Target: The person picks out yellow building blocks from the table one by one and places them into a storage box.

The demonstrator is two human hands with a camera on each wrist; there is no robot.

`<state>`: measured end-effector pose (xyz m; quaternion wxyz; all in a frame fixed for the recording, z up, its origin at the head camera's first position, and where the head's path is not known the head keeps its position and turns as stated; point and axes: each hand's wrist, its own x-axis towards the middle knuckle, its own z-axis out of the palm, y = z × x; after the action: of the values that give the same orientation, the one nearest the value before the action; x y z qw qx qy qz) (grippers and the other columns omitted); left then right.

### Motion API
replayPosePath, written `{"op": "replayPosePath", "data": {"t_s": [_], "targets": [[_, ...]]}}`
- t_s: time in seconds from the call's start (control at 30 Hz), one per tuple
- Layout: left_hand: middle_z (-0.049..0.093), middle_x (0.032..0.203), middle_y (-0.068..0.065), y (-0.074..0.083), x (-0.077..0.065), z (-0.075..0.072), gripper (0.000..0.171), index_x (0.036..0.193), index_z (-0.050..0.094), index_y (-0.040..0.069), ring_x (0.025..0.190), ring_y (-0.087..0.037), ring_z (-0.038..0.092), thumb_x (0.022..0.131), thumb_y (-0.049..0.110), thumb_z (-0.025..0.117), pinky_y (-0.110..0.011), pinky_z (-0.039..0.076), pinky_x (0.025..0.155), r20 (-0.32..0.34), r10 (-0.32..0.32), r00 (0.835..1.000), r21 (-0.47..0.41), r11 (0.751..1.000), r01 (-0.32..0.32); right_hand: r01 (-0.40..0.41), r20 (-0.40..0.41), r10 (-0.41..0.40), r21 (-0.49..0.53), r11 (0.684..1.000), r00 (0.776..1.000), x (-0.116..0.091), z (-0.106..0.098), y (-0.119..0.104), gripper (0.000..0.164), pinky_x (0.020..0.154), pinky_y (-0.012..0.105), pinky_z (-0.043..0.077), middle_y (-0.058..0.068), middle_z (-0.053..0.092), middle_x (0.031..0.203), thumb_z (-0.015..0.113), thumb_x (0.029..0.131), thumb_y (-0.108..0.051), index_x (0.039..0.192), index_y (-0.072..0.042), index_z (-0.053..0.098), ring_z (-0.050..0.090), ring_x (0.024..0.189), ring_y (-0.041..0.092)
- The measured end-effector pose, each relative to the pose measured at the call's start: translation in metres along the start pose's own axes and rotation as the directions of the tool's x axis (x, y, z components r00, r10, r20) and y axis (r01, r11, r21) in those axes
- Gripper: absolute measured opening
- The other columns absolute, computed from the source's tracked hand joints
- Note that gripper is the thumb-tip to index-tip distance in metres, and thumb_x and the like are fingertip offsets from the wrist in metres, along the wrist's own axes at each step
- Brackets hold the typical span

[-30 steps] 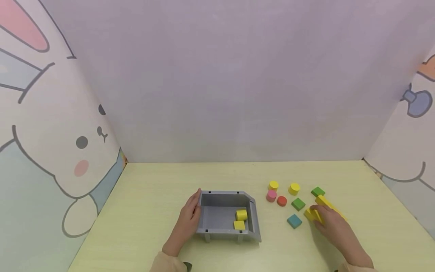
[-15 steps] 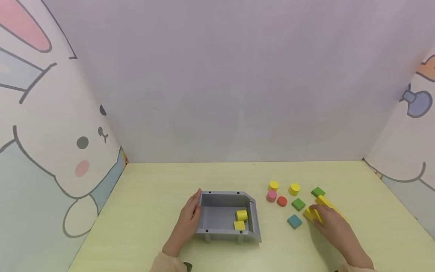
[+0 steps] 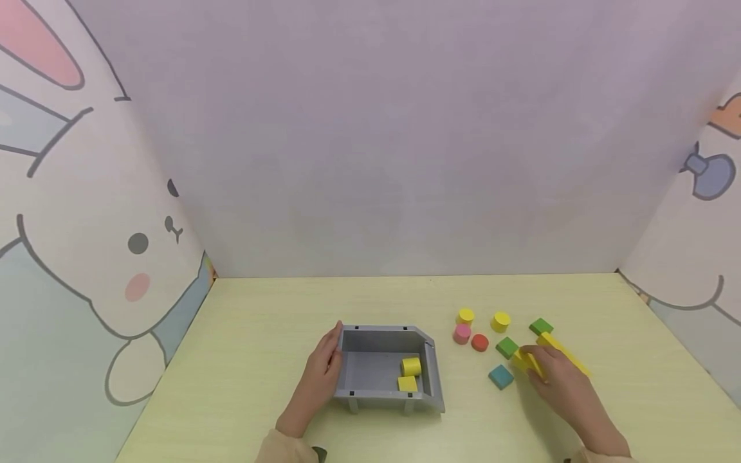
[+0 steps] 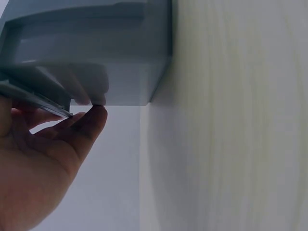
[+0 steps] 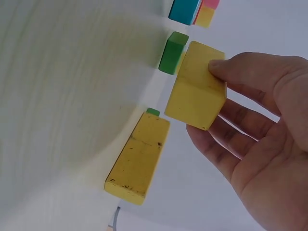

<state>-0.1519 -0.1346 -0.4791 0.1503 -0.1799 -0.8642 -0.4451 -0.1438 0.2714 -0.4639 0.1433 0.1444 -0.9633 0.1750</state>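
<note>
On the right of the table (image 3: 266, 308), the right hand (image 3: 560, 378) pinches a yellow block (image 5: 196, 86) near a longer yellow bar (image 5: 138, 156); the left hand (image 3: 321, 368) grips the left end of a grey bin (image 3: 369, 370).

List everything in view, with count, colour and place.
Table: 1, pale yellow, below
Bin: 1, grey, on table
Yellow cylinders: 3, one in bin, two table's right
Pink cylinder: 1, table's right
Red disc: 1, table's right
Green blocks: 2, table's right
Teal block: 1, table's right
Yellow blocks: 3, in bin, held, table's right
Walls: 3, pale, bordering table
Sleeves: 2, beige, bottom edge
Left hand: 1, at bin
Right hand: 1, holding yellow block
</note>
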Motion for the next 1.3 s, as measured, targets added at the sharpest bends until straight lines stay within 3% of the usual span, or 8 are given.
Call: {"op": "replayPosePath", "data": {"t_s": [0.23,0.4,0.63,1.3], "targets": [[0.040,0.138,-0.024,0.004,0.000,-0.002,0.043,0.138,0.032,-0.003,0.127,-0.033,0.035,0.096,0.002,0.036,-0.053,0.037,0.100,0.001,-0.009,1.000,-0.015,1.000,0.009,0.066,-0.057,-0.067,-0.018,0.998,0.996,0.003,0.001,-0.007,0.038,0.063,0.044,0.056,0.012,0.064,0.093,0.071,0.066,0.003,0.102,-0.003,0.061,0.059,0.082,0.027],[0.040,0.138,-0.025,0.004,0.000,-0.002,0.043,0.138,0.032,-0.003,0.128,-0.033,0.034,0.096,0.002,0.036,-0.053,0.037,0.100,0.006,-0.014,1.000,-0.018,1.000,0.014,0.099,-0.073,-0.100,-0.023,0.995,0.992,0.006,0.001,-0.015,0.039,0.069,0.048,0.056,0.012,0.066,0.095,0.071,0.065,0.003,0.102,-0.004,0.061,0.059,0.087,0.029],[0.040,0.138,-0.026,0.003,-0.001,-0.001,0.043,0.139,0.030,-0.003,0.127,-0.035,0.035,0.096,0.002,0.035,-0.054,0.037,0.100,0.015,-0.018,1.000,-0.001,1.000,0.018,0.079,-0.017,-0.080,-0.018,0.997,0.997,0.011,0.002,-0.026,0.038,0.073,0.050,0.055,0.013,0.066,0.099,0.072,0.067,0.001,0.104,-0.005,0.061,0.059,0.090,0.031],[0.040,0.138,-0.026,0.004,-0.001,-0.002,0.043,0.139,0.030,-0.003,0.128,-0.034,0.034,0.096,0.003,0.035,-0.054,0.036,0.101,0.014,-0.012,1.000,-0.022,1.000,0.013,0.215,-0.107,-0.214,0.000,0.977,0.971,0.021,0.013,-0.049,0.040,0.068,0.043,0.058,0.011,0.066,0.096,0.073,0.062,0.005,0.099,-0.005,0.062,0.060,0.086,0.026]]}}
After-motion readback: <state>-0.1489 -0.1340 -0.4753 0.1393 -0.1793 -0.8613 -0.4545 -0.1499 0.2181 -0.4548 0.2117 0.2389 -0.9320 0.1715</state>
